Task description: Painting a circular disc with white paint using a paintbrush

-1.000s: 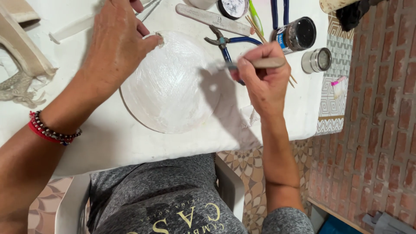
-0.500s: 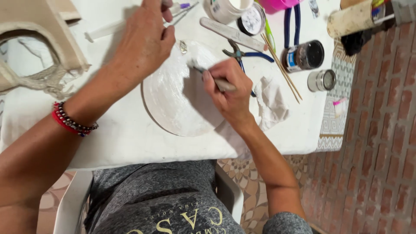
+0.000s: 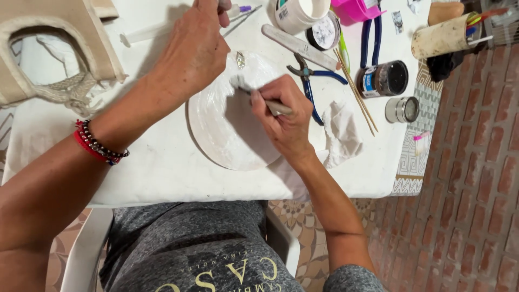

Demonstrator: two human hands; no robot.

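White-coated round disc (image 3: 227,127) lies flat on the white desk (image 3: 162,162); it looks stiff, light and wet-slippery, best held by its rim. Left hand (image 3: 192,51) presses its far edge, open-palmed. Right hand (image 3: 284,116) pinches a thin brush (image 3: 265,100).

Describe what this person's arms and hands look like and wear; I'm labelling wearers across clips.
Both arms are bare to the short grey sleeves. The left hand has a stack of red and dark beaded bracelets at its wrist. The right hand and its wrist wear nothing visible, no gloves.
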